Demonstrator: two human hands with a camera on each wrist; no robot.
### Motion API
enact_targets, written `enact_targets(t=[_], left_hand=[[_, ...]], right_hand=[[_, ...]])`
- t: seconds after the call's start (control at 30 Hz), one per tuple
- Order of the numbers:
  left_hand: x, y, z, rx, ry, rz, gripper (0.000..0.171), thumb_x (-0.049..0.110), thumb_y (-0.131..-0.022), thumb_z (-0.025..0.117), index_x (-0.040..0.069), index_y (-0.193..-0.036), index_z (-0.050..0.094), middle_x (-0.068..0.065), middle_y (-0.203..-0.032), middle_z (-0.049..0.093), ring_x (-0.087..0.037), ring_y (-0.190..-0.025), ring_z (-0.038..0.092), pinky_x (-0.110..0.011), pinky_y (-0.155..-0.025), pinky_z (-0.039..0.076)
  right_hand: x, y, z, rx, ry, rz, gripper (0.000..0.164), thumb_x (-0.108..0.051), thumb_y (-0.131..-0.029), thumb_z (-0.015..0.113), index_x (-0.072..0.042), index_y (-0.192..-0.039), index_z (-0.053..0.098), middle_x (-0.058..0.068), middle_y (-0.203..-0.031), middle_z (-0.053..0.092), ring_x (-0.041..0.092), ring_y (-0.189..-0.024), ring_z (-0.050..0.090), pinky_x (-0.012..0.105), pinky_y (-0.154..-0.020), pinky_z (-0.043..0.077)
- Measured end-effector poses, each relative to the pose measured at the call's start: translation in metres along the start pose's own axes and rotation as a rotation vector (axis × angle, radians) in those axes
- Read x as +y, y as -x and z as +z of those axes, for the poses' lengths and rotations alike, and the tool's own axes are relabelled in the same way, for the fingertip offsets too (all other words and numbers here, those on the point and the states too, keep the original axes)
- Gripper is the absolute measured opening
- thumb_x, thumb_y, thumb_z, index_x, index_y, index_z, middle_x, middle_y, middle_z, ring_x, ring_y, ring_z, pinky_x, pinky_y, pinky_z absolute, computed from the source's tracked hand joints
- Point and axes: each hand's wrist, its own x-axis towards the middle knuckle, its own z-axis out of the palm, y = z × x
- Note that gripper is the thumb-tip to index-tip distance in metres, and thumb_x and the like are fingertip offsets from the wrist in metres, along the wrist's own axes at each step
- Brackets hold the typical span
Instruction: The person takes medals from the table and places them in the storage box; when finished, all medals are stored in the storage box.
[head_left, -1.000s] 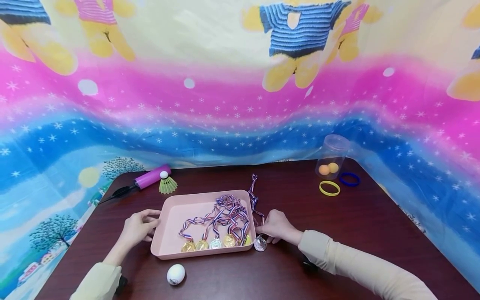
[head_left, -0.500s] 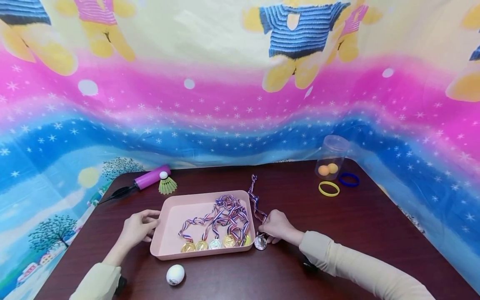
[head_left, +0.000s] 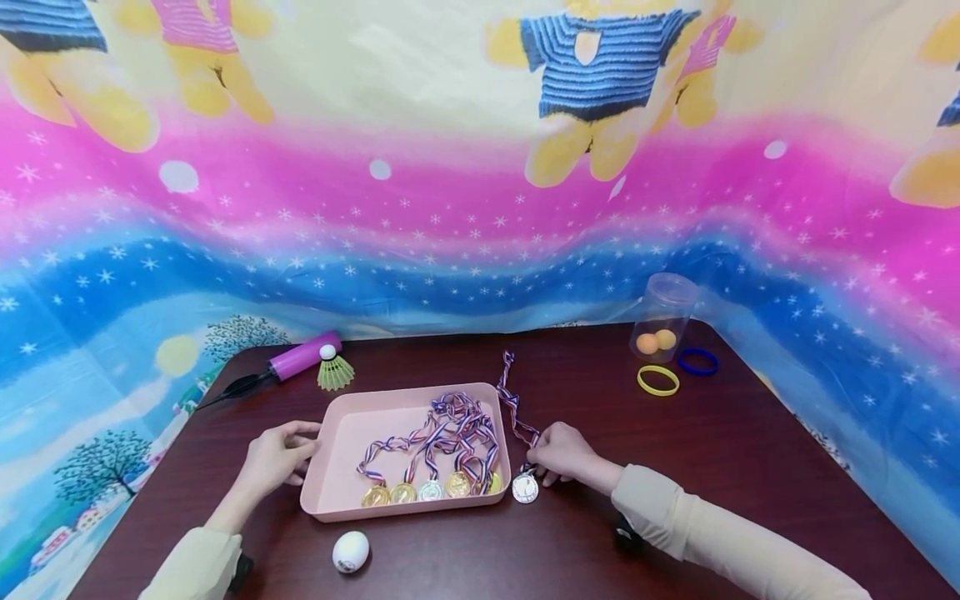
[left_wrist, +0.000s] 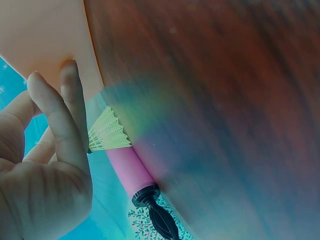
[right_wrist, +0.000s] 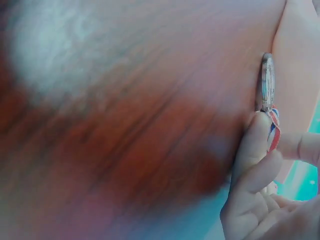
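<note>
A pink tray (head_left: 352,417) holds several medals with tricolour striped ribbons (head_left: 450,425), the discs lined up along its front side. My left hand (head_left: 277,457) is at the tray's left wall; in the left wrist view, extended fingertips (left_wrist: 70,67) meet the wall's outside. At the tray's right side, my right hand (head_left: 562,452) pinches the ribbon of a silver medal (head_left: 525,488) just above its disc. That ribbon (right_wrist: 273,131) shows between thumb and fingers in the right wrist view. Its rest trails back along the table beside the tray.
A white ball (head_left: 351,552) lies in front of the tray. Back left are a purple hand pump (head_left: 306,356) and a yellow-green shuttlecock (head_left: 334,370). Back right stand a clear jar (head_left: 666,308) with two orange balls, a yellow wristband (head_left: 658,381) and a blue wristband (head_left: 698,362).
The right hand has shifted slightly to the right with the ribbon, and the silver disc has turned a little, its face now showing more clearly. My left hand and the tray stay put.
</note>
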Motion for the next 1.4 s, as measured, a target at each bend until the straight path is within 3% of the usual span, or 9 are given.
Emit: enact_targets(t=[0.3, 0.6, 0.87, 1.17, 1.4], left_hand=[[-0.002, -0.001, 0.001, 0.0, 0.001, 0.0, 0.038, 0.011, -0.092, 0.06, -0.006, -0.125, 0.056, -0.021, -0.095, 0.07, -0.016, -0.062, 0.067, -0.031, -0.05, 0.057], [-0.002, -0.001, 0.001, 0.001, 0.011, -0.002, 0.038, 0.01, -0.092, 0.061, -0.006, -0.125, 0.056, -0.022, -0.095, 0.07, -0.017, -0.063, 0.067, -0.031, -0.049, 0.057], [0.0, 0.001, 0.001, 0.001, 0.021, -0.003, 0.037, 0.009, -0.091, 0.06, -0.006, -0.125, 0.056, -0.022, -0.094, 0.07, -0.018, -0.063, 0.067, -0.031, -0.049, 0.057], [-0.001, 0.0, 0.002, 0.004, 0.014, -0.004, 0.037, 0.009, -0.091, 0.06, -0.006, -0.125, 0.056, -0.022, -0.093, 0.07, -0.017, -0.062, 0.067, -0.031, -0.049, 0.057], [-0.001, 0.0, 0.001, 0.003, 0.01, -0.011, 0.038, 0.01, -0.091, 0.061, -0.006, -0.125, 0.056, -0.022, -0.094, 0.07, -0.017, -0.062, 0.067, -0.031, -0.049, 0.057]], right_hand=[[0.001, -0.002, -0.011, 0.019, -0.1, -0.035, 0.006, -0.008, -0.079, 0.061, -0.003, -0.074, 0.061, 0.004, -0.067, 0.066, 0.014, -0.052, 0.063, 0.031, -0.043, 0.054], [0.005, -0.006, -0.029, -0.122, -0.315, 0.044, 0.012, -0.004, -0.082, 0.06, 0.005, -0.089, 0.062, 0.008, -0.074, 0.067, 0.015, -0.06, 0.065, 0.031, -0.053, 0.058], [0.01, -0.007, -0.035, -0.163, -0.349, 0.085, 0.019, -0.005, -0.083, 0.058, 0.007, -0.097, 0.066, 0.007, -0.073, 0.065, 0.013, -0.058, 0.064, 0.031, -0.053, 0.058], [-0.008, -0.014, -0.053, -0.167, -0.374, 0.049, 0.022, -0.005, -0.086, 0.058, 0.009, -0.102, 0.064, 0.004, -0.071, 0.066, 0.011, -0.057, 0.064, 0.03, -0.053, 0.058], [-0.033, -0.024, -0.071, -0.168, -0.471, 0.019, 0.029, -0.005, -0.089, 0.057, 0.013, -0.112, 0.057, 0.001, -0.071, 0.066, 0.008, -0.059, 0.064, 0.029, -0.055, 0.059]])
